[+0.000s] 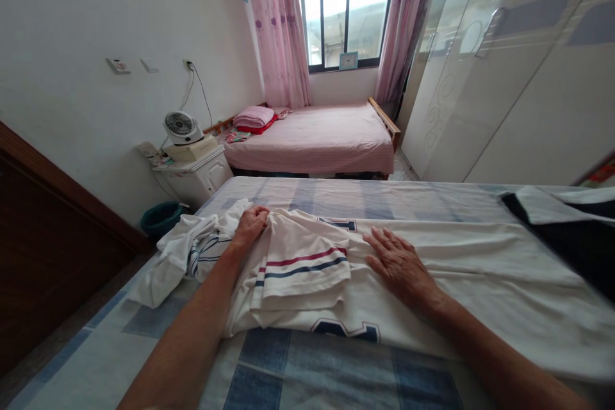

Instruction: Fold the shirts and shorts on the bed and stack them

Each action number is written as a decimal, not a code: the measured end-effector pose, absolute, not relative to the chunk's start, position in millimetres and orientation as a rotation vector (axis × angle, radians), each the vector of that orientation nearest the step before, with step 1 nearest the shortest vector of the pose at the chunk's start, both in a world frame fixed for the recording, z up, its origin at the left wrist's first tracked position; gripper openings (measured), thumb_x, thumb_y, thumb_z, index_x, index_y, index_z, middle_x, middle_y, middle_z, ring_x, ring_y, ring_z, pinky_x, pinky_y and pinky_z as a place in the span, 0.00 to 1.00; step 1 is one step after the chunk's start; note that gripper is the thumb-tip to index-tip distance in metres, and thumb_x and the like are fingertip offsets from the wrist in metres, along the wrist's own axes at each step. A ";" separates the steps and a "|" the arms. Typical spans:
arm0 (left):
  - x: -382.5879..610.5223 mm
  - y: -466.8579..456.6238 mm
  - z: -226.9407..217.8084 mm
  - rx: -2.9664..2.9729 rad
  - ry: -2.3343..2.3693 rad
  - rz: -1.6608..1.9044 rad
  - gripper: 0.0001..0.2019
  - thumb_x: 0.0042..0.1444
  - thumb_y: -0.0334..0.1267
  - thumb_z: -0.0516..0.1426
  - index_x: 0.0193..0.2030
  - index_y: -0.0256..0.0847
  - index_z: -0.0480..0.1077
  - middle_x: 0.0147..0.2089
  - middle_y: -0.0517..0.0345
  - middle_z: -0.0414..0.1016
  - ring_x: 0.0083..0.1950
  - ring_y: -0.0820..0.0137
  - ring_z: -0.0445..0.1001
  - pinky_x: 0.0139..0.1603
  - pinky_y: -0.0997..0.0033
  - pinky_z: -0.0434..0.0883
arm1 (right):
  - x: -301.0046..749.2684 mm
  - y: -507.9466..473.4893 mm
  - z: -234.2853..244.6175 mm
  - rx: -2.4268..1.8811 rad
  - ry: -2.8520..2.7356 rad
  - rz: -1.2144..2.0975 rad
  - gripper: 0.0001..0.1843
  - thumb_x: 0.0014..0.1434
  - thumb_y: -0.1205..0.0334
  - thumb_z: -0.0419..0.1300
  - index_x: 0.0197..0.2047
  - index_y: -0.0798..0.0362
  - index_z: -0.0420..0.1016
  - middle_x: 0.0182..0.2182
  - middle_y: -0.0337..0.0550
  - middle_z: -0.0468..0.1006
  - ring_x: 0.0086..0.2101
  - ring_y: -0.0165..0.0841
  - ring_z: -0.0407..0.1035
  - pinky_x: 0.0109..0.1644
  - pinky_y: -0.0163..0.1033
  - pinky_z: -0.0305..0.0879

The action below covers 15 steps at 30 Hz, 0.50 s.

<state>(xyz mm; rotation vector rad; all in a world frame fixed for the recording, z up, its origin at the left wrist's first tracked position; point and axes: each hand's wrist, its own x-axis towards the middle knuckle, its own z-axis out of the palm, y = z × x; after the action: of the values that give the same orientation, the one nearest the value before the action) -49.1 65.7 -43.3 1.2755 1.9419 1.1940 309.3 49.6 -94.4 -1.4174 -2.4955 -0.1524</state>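
Observation:
A white T-shirt (432, 269) with dark blue letters lies spread across the bed. One sleeve (302, 269), trimmed with a red and a dark blue stripe, is folded over the body of the shirt. My left hand (250, 224) is closed on the fabric at the shirt's shoulder. My right hand (396, 266) lies flat and open on the shirt, just right of the folded sleeve. A second white garment with dark stripes (187, 253) lies crumpled to the left of my left hand.
The bed has a blue and white checked sheet (307, 371). A black and white garment (571, 230) lies at its right. Beyond are a pink bed (312, 138), a nightstand with a fan (180, 128), a green bin (161, 218) and a white wardrobe (504, 77).

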 end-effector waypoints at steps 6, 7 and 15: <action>-45.2 50.6 -34.7 1.402 1.705 0.955 0.23 0.46 0.58 0.56 0.29 0.36 0.71 0.25 0.57 0.72 0.27 0.69 0.70 0.26 0.74 0.66 | 307.5 47.4 -87.5 -1.428 -2.506 -0.128 0.25 0.64 0.53 0.47 0.62 0.50 0.64 0.63 0.49 0.60 0.63 0.42 0.52 0.62 0.50 0.50; -43.4 48.5 -32.8 1.421 1.633 0.933 0.23 0.45 0.58 0.57 0.31 0.36 0.72 0.27 0.57 0.73 0.29 0.68 0.71 0.27 0.73 0.67 | 307.0 47.0 -86.6 -1.432 -2.510 -0.124 0.25 0.64 0.53 0.47 0.62 0.50 0.64 0.63 0.50 0.60 0.63 0.42 0.52 0.63 0.50 0.50; -51.4 54.7 -33.2 1.612 1.912 0.907 0.19 0.49 0.49 0.56 0.42 0.36 0.69 0.27 0.60 0.72 0.29 0.70 0.71 0.30 0.73 0.67 | 307.0 45.5 -81.9 -1.442 -2.489 -0.055 0.25 0.63 0.54 0.48 0.61 0.51 0.65 0.63 0.50 0.61 0.62 0.43 0.52 0.62 0.52 0.50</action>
<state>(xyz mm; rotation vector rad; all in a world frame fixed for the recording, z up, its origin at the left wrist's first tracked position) -51.4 54.7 -33.2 1.6121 1.9123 0.9067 307.0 45.5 -81.9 -1.4419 -2.4887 -0.0554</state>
